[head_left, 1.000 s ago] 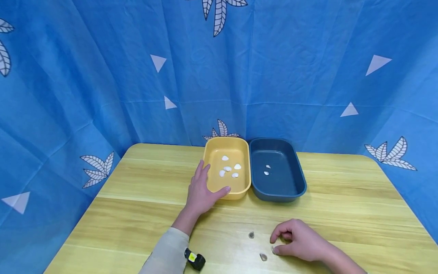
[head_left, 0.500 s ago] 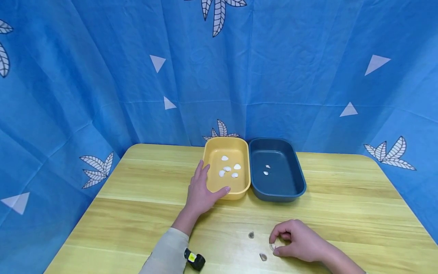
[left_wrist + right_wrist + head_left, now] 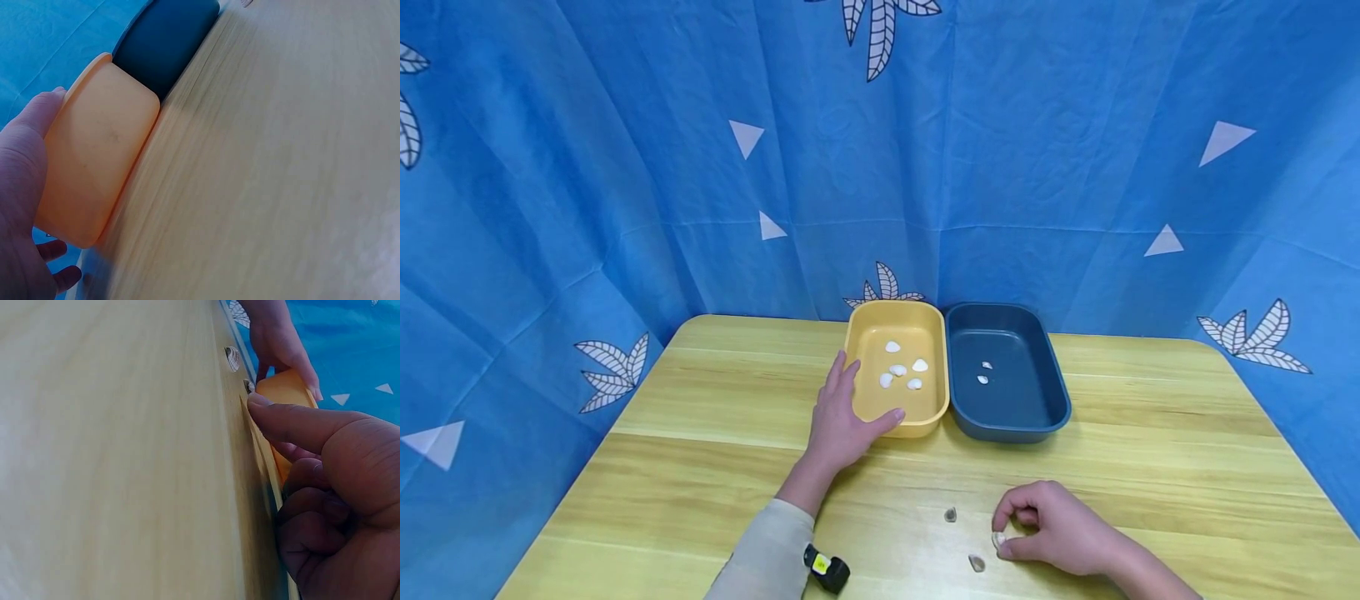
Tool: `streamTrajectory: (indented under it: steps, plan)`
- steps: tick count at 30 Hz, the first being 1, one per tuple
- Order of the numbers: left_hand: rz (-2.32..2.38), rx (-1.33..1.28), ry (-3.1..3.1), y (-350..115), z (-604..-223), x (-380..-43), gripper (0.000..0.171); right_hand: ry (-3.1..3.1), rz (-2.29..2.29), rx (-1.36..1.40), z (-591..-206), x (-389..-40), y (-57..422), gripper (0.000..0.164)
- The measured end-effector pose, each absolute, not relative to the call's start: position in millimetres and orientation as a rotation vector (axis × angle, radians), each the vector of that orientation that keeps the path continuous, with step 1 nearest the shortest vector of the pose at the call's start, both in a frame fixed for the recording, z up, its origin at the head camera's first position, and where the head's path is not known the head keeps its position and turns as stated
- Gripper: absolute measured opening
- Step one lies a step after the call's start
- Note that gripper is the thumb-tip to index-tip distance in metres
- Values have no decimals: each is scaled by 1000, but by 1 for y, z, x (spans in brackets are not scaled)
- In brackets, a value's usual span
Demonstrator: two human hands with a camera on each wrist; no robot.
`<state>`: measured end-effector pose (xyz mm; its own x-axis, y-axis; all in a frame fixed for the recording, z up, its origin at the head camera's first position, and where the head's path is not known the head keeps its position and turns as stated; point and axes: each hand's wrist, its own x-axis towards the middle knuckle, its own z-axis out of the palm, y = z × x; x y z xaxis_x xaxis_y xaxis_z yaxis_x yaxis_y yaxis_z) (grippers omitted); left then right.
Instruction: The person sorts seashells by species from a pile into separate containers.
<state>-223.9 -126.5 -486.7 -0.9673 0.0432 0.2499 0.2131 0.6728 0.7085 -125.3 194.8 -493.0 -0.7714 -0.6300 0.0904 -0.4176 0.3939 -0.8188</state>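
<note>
My left hand (image 3: 837, 425) spreads around the near-left corner of a yellow plastic bin (image 3: 898, 428). Its thumb lies at the front rim and its fingers extend along the left side, also seen in the left wrist view. Several white shells (image 3: 898, 370) lie inside that bin. Low on the right, my right hand (image 3: 1051, 530) pinches a small pale shell (image 3: 998, 540) between thumb and index finger, just at the tabletop. To its left lie two greyish-brown shells, a farther shell (image 3: 951, 515) and a nearer shell (image 3: 977, 563). The right wrist view hides most of the pinched shell.
A dark blue bin (image 3: 1011, 433) stands against the yellow one's right side, holding two small shells (image 3: 983, 379). Both bins sit near the back edge of the wooden table (image 3: 1157, 433). A blue curtain (image 3: 1037, 167) hangs behind. A black strap device (image 3: 827, 568) is on the left sleeve.
My right thumb and index finger have closed on the pale shell, which now sits slightly turned between them. My left hand and both bins have stayed in place.
</note>
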Motion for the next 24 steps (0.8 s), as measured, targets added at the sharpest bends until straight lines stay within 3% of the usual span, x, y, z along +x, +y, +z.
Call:
streamTrajectory:
  steps: [24]
  plan:
    - [-1159, -215, -2680, -127, -486, -224, 107, 2654, -1401, -880, -420, -141, 198, 17]
